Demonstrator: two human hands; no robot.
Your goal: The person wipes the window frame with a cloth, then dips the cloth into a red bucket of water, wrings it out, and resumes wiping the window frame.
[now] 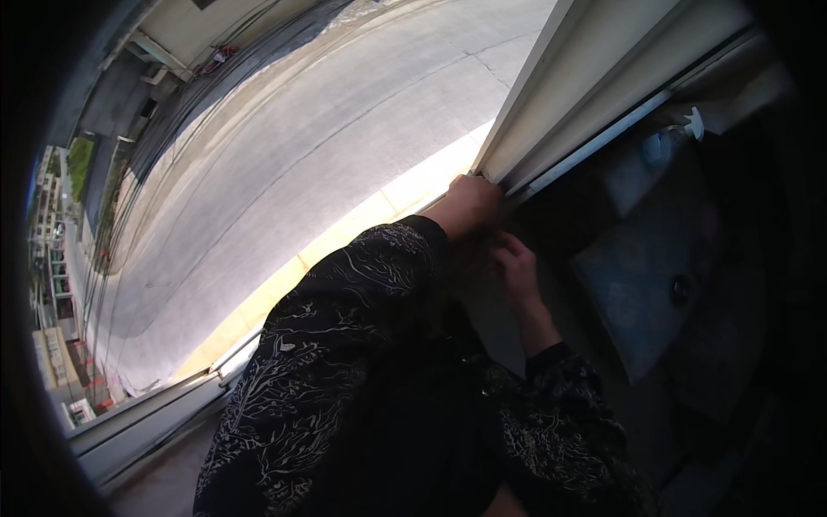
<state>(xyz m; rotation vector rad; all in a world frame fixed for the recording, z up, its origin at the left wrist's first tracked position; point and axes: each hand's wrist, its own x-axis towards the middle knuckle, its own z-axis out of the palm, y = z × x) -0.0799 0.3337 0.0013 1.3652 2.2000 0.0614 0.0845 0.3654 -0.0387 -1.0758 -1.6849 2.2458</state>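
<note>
My left hand [475, 201] is curled at the bottom corner of a pale window frame [549, 90], against the sill track. Its fingers are turned away from me, so whatever they may hold is hidden. Just inside the opening, my right hand [519, 263] is raised with bent fingers, close below the left wrist. Deep shadow hides what lies at its fingertips. Dark sleeves with a pale branching pattern cover both my arms, and the left sleeve [336, 304] lies along the sill side of the opening.
Outside, a concrete road [336, 129] lies far below, with overhead cables [187, 142] and buildings beyond. Another stretch of window track [155, 420] runs at lower left. Indoors, a spray bottle [657, 148] with a white trigger and a dark round object [680, 289] sit in shadow at right.
</note>
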